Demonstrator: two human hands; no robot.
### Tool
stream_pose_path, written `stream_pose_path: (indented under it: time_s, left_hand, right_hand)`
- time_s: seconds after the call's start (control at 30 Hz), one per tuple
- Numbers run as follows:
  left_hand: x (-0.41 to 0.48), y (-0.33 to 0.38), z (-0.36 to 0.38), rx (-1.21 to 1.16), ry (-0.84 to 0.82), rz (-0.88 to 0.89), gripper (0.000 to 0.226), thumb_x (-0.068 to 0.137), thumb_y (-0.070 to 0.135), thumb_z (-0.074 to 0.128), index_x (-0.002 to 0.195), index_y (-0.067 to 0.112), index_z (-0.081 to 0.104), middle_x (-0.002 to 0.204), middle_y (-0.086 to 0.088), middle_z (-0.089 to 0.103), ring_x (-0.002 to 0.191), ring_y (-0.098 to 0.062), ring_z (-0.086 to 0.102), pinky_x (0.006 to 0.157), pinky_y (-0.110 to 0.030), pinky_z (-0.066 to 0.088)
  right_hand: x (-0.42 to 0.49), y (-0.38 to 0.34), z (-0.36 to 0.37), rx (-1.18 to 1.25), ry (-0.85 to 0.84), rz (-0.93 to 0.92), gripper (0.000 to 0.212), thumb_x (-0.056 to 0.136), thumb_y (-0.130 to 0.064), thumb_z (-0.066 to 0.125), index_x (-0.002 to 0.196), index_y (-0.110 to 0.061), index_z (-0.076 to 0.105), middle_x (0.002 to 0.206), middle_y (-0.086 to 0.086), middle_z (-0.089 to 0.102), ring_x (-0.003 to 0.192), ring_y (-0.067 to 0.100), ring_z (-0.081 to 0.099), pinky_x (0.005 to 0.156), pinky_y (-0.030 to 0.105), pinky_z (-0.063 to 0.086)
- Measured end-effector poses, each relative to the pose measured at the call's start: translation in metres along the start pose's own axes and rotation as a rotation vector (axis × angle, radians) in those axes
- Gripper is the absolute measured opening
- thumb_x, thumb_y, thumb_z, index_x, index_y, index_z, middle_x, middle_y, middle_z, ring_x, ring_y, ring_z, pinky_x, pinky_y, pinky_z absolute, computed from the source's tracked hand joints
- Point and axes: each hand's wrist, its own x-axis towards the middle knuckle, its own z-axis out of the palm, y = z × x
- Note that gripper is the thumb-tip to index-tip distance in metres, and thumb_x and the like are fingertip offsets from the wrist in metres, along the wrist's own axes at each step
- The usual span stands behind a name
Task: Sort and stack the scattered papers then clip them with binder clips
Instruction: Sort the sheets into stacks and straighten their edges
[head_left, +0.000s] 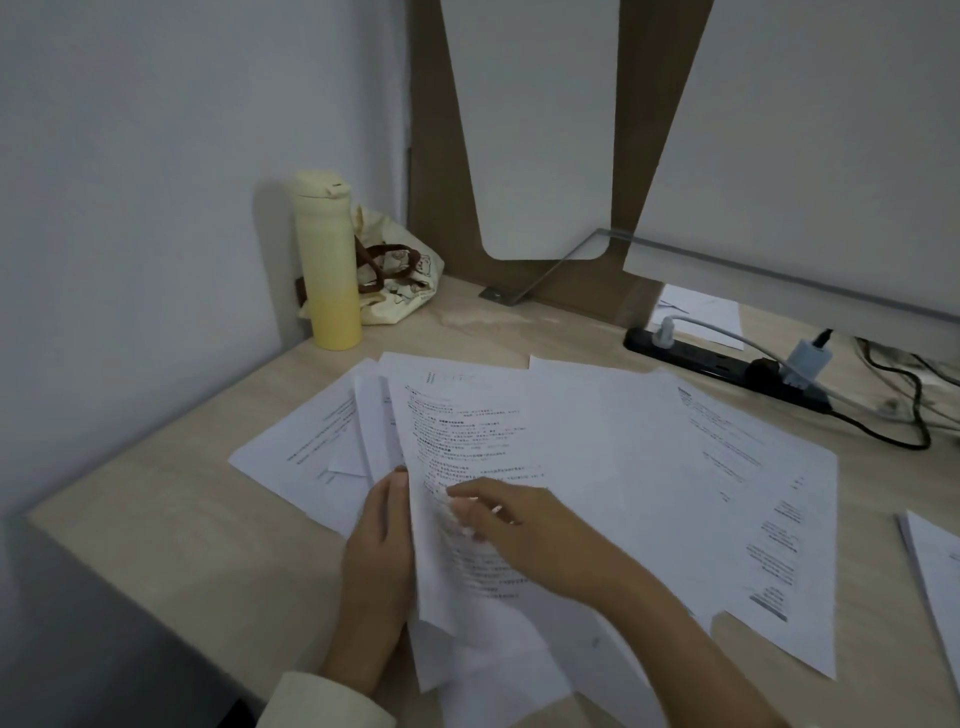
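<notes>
Several white printed papers (613, 457) lie fanned and overlapping across the middle of the wooden desk (171, 519). My left hand (376, 551) grips the left edge of a bundle of sheets (457, 426), thumb on top near the edge. My right hand (514, 525) rests on the top printed sheet of that bundle, fingers curled and pinching at the paper. A further sheet (296, 441) lies flat to the left, partly under the bundle. Another small stack (935, 571) shows at the right edge. No binder clips are visible.
A yellow bottle (327, 260) and a cream cloth bag (400, 270) stand at the back left by the wall. A black power strip (727, 364) with plugs and cables lies at the back right. The desk's left edge drops off near my left sleeve.
</notes>
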Motion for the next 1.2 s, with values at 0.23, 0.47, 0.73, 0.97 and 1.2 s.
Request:
stream_pose_path:
  time_s: [0.23,0.47,0.73,0.97,1.2]
  left_hand:
    - [0.008,-0.005,-0.001,-0.019,-0.031,-0.036,0.02,0.087,0.039,0.053,0.103,0.028,0.057,0.097,0.021,0.059,0.096,-0.006,0.058,0.08,-0.023,0.043]
    - [0.011,-0.013,0.001,0.128,-0.038,-0.026,0.044,0.086,0.014,0.06,0.121,0.029,0.038,0.098,0.015,0.052,0.087,-0.006,0.052,0.072,-0.021,0.043]
    - [0.013,-0.012,-0.007,0.168,-0.09,0.002,0.039,0.088,0.0,0.049,0.114,0.028,0.048,0.11,0.005,0.053,0.088,-0.001,0.052,0.072,-0.011,0.04]
    - [0.015,-0.009,-0.029,0.248,-0.119,-0.049,0.041,0.088,-0.003,0.044,0.119,0.021,0.053,0.119,0.002,0.052,0.11,-0.017,0.047,0.094,-0.027,0.037]
    - [0.01,-0.005,-0.034,0.258,-0.099,-0.091,0.042,0.088,-0.002,0.044,0.126,0.014,0.053,0.117,0.003,0.051,0.118,-0.019,0.047,0.102,-0.03,0.034]
  right_hand:
    - [0.026,0.059,-0.068,0.237,0.516,0.363,0.033,0.093,-0.014,0.047,0.125,-0.016,0.054,0.134,0.008,0.05,0.112,0.022,0.051,0.088,0.029,0.037]
    - [0.045,0.076,-0.094,0.74,0.564,0.652,0.018,0.086,0.001,0.056,0.103,0.004,0.057,0.096,0.017,0.051,0.082,0.024,0.052,0.067,0.032,0.053]
    - [0.054,0.073,-0.089,0.503,0.432,0.738,0.016,0.089,-0.009,0.052,0.075,-0.002,0.056,0.069,0.011,0.056,0.058,0.021,0.049,0.054,0.027,0.039]
    - [0.056,0.065,-0.074,0.622,0.372,0.552,0.031,0.092,-0.024,0.051,0.103,0.004,0.061,0.092,0.019,0.064,0.077,0.027,0.058,0.078,0.036,0.051]
    - [0.06,0.066,-0.074,0.463,0.754,0.39,0.033,0.094,-0.014,0.046,0.12,0.004,0.055,0.108,0.031,0.059,0.094,0.038,0.057,0.094,0.05,0.045]
